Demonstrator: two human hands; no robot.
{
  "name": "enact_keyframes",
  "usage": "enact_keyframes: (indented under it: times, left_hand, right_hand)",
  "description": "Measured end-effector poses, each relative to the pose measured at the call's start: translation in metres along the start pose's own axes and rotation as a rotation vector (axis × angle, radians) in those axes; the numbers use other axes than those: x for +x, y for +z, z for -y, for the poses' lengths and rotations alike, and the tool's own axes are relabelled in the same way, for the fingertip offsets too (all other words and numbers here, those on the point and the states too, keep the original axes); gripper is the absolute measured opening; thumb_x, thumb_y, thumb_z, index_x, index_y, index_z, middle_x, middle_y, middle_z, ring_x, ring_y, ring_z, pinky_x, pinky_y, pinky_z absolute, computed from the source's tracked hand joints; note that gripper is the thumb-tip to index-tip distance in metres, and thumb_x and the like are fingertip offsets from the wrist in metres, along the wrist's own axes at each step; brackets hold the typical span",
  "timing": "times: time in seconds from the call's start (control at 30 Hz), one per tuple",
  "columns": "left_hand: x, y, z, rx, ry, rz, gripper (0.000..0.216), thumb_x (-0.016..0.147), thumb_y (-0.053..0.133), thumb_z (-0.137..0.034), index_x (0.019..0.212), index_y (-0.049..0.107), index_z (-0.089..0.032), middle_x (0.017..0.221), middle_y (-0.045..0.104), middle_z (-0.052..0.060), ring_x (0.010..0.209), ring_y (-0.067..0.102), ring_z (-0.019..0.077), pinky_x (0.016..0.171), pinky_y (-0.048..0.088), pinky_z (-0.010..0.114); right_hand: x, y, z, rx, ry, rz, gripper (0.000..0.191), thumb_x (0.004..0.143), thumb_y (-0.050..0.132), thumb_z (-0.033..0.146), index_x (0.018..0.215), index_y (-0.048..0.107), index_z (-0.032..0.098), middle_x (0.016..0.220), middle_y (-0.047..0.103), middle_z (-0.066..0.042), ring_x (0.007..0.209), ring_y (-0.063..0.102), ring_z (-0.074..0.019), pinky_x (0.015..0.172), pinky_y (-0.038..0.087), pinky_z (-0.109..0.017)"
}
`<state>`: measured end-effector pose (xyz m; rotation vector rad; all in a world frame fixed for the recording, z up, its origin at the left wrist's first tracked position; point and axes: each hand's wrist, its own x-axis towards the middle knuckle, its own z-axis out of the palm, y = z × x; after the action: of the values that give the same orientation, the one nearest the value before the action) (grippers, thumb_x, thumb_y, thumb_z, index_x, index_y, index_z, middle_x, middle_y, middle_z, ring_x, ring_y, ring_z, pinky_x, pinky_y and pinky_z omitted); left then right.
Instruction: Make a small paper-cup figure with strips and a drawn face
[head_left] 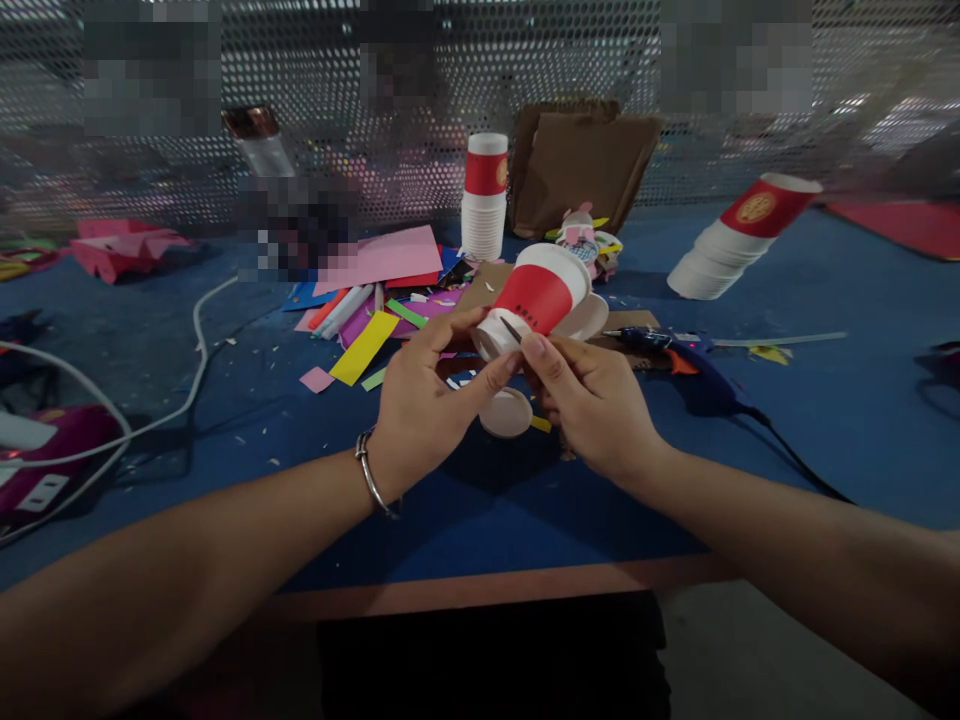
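My left hand is closed round the narrow end of a red and white paper cup, which lies tilted in the air above the table. Between the thumb and fingers of my right hand sits a thin dark pointed piece; its tip rests against or just in front of the cup's lower part, and I cannot make out its kind. A round pale disc lies under the hands. Behind the cup a white cup-like piece shows in part.
Stacks of paper cups stand at the back and lean at the right. A blue glue gun with a cord lies right of my hands. Coloured paper, a yellow strip, cardboard and a white cable surround the work area.
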<state>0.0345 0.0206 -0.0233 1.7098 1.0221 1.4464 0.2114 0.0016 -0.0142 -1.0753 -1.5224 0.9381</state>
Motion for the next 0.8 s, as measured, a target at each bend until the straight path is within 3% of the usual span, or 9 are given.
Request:
enact_keyframes:
  times: [0.2,0.33,0.57,0.7,0.8]
  left_hand:
    - [0.008,-0.004,0.01,-0.21,-0.097,0.063,0.043,0.086,0.086,-0.033,0.124,0.068,-0.022,0.12,0.079,0.008,0.107,0.077,0.0207,0.092,0.064,0.035]
    - [0.014,-0.011,0.015,-0.251,-0.106,0.086,0.054,0.076,0.086,-0.019,0.124,0.061,-0.023,0.124,0.075,0.008,0.108,0.074,0.0201,0.092,0.063,0.033]
    - [0.02,-0.023,0.016,-0.171,0.047,0.139,0.057,0.07,0.085,-0.013,0.119,0.059,-0.025,0.125,0.069,0.007,0.109,0.07,0.0193,0.089,0.062,0.03]
    - [0.027,-0.028,0.018,-0.188,0.085,-0.039,0.048,0.075,0.084,-0.013,0.117,0.063,-0.026,0.118,0.07,0.004,0.104,0.07,0.0167,0.093,0.062,0.031]
    - [0.031,-0.03,0.016,-0.301,-0.002,-0.168,0.032,0.086,0.076,-0.017,0.114,0.067,-0.029,0.117,0.074,0.002,0.102,0.073,0.0167,0.097,0.065,0.035]
  right_hand:
    - [0.002,-0.006,0.004,0.059,0.03,-0.048,0.06,0.094,0.065,0.079,0.073,0.056,0.024,0.056,0.038,0.006,0.049,0.032,-0.0097,0.045,0.023,-0.028]
    - [0.006,-0.013,0.008,0.141,-0.004,-0.12,0.058,0.092,0.07,0.078,0.075,0.057,0.024,0.055,0.035,0.007,0.047,0.03,-0.0092,0.044,0.022,-0.029]
    - [0.01,-0.026,0.01,0.056,-0.154,-0.159,0.056,0.097,0.065,0.075,0.074,0.055,0.024,0.06,0.037,0.005,0.052,0.031,-0.0108,0.048,0.024,-0.032]
    - [0.011,-0.03,0.007,-0.015,-0.101,-0.114,0.053,0.099,0.064,0.073,0.078,0.058,0.025,0.062,0.034,0.005,0.054,0.029,-0.0115,0.05,0.023,-0.033]
    - [0.013,-0.031,0.005,-0.057,-0.082,-0.062,0.052,0.101,0.062,0.072,0.079,0.059,0.024,0.062,0.032,0.005,0.055,0.029,-0.0117,0.051,0.021,-0.034]
